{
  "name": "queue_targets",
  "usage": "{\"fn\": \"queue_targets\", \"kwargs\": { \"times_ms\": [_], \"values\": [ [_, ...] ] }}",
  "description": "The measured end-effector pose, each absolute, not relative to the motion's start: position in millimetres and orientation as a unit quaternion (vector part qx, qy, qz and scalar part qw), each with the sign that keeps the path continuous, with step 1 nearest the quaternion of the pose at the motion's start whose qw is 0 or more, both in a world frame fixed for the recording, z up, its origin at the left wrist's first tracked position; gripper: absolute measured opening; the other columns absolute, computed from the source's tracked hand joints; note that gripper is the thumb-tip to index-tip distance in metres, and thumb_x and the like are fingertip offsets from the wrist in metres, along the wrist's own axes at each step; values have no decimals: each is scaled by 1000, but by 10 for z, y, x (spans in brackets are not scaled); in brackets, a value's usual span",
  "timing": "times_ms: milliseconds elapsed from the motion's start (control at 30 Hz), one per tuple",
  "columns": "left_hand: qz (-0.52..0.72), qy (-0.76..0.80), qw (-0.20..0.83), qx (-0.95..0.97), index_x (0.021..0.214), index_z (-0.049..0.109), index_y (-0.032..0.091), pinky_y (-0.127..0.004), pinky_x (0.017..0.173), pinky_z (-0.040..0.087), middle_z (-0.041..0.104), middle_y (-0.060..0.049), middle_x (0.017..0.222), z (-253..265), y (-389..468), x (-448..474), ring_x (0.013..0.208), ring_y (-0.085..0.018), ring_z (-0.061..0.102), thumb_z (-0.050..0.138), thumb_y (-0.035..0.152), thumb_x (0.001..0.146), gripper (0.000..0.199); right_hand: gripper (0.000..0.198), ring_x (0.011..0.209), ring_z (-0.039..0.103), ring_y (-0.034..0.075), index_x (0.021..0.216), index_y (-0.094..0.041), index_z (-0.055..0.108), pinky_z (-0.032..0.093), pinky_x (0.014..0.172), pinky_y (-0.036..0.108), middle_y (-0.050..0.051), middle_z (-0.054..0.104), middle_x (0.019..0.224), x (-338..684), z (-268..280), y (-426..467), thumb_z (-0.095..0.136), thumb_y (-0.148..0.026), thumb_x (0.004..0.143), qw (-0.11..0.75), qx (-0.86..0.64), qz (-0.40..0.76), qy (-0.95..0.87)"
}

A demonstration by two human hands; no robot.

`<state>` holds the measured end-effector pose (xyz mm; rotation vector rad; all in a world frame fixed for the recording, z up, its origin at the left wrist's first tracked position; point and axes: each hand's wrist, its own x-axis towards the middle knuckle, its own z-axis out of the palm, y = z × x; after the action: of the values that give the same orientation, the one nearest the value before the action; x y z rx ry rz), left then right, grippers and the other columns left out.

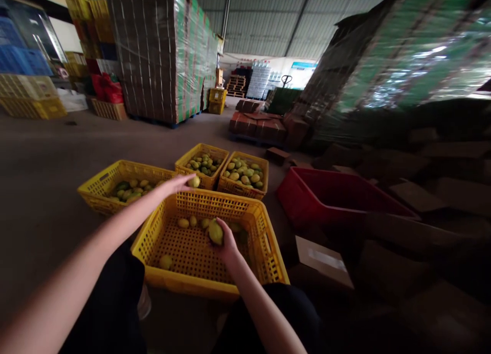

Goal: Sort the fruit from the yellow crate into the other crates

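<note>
In the head view a large yellow crate (203,287) sits in front of my knees, with a few yellow-green mangoes (183,223) on its slotted floor. My right hand (229,244) is inside this crate, its fingers closed round a greenish mango (216,232). Out over the crate's far left rim, my left hand (182,182) grips a paler yellow mango (194,181). That hand is near a left crate (99,182) and a back crate (199,148), both partly filled with mangoes. Some fruit behind my right hand is partly hidden.
Another yellow crate (245,189) of mangoes stands at the back right. Right of it are a red tub (341,213) and cardboard boxes (324,262). Wrapped pallet stacks (148,57) rise behind, with a low pallet of flat cartons (257,128) between.
</note>
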<state>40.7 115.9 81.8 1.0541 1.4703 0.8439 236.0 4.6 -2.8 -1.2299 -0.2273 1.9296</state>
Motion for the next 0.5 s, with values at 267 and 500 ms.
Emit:
{"fn": "queue_targets", "kwargs": {
  "times_ms": [267, 500],
  "values": [
    [244, 600, 373, 665, 109, 63, 13, -28, 84, 50, 71, -11, 107, 943, 1029, -15, 88, -17, 67, 56, 28, 89, 26, 20, 45, 56, 12, 81, -19, 57, 41, 41, 20, -3, 58, 55, 2350, -219, -70, 59, -37, 88, 390, -528, 743, -134],
    [-56, 576, 281, 765, 110, 69, 20, -31, 90, 48, 73, -8, 111, -226, -301, -323, 104, -23, 67, 52, 39, 86, 35, 22, 44, 52, 11, 75, -19, 56, 40, 39, 19, -4, 56, 54, 2323, -501, -363, 56, -35, 91, 267, -571, 756, -177]
  ]
}}
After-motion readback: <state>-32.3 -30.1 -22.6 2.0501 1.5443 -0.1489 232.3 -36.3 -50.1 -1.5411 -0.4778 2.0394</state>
